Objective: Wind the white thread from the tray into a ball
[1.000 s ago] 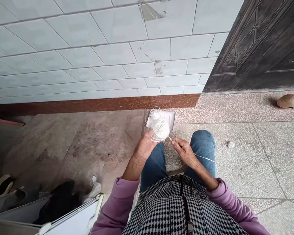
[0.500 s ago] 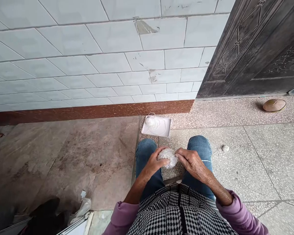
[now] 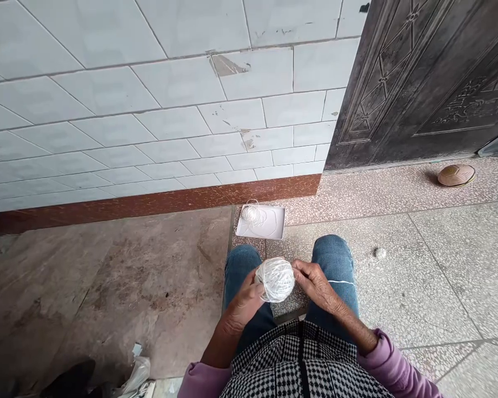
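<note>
A round ball of white yarn (image 3: pixel 277 281) sits in my left hand (image 3: pixel 248 301), whose fingers and thumb wrap its left side. At the ball's right edge is my right hand (image 3: pixel 315 282), closed with its fingertips pinched together; a strand between them is too fine to make out. A white strand (image 3: pixel 342 282) lies across my right knee, beside that hand. Beyond my knees, a shallow white tray (image 3: pixel 269 225) on the floor holds a loose coil of white yarn (image 3: pixel 253 214).
A small white clump (image 3: pixel 380 253) lies on the speckled floor to the right. Farther off, a tan rounded object (image 3: pixel 456 175) rests near the dark carved door (image 3: pixel 419 94). Ahead stands the tiled wall (image 3: pixel 166 127). Plastic scraps (image 3: pixel 138 373) lie at lower left.
The ball has turned in my left hand and now shows more of its wound face. Both hands have shifted slightly, and the camera view has tilted.
</note>
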{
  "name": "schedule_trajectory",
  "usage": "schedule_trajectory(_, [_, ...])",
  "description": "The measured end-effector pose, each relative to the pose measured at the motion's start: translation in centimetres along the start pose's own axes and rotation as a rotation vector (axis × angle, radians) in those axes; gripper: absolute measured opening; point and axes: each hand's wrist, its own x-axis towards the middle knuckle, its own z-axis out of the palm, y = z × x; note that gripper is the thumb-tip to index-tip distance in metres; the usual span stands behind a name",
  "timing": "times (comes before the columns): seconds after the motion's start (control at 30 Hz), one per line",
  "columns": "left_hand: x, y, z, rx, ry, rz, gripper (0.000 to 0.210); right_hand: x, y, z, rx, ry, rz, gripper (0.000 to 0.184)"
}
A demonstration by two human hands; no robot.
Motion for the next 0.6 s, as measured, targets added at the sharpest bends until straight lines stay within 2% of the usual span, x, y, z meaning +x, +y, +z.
schedule_trajectory(0.17, [0.6, -0.2, -0.1, -0.006, 0.127, 0.008, 0.068, -1.2, 0.9, 1.2, -0.074, -0.013, -0.007, 0.056])
schedule_trajectory(0.33, [2.3, -0.7, 0.2, -0.002, 0.331, 0.130, 0.067, -2.1, 0.7, 2.1, -0.171, -0.042, 0.021, 0.050])
schedule_trajectory(0.4, [3.0, -0.8, 0.1, 0.170, 0.417, 0.190, 0.066, -2.4, 0.1, 2.5, -0.220, -0.060, 0.014, 0.047])
schedule_trajectory(0.5, [3.4, -1.0, -0.1, 0.565, 0.497, 0.284, 0.068, -2.6, -1.3, 2.5, -0.274, -0.109, -0.039, 0.042])
schedule_trajectory(0.6, [2.8, -1.5, -0.5, 0.757, 0.436, 0.289, 0.063, -2.4, -2.8, 1.3, -0.303, -0.145, -0.077, 0.037])
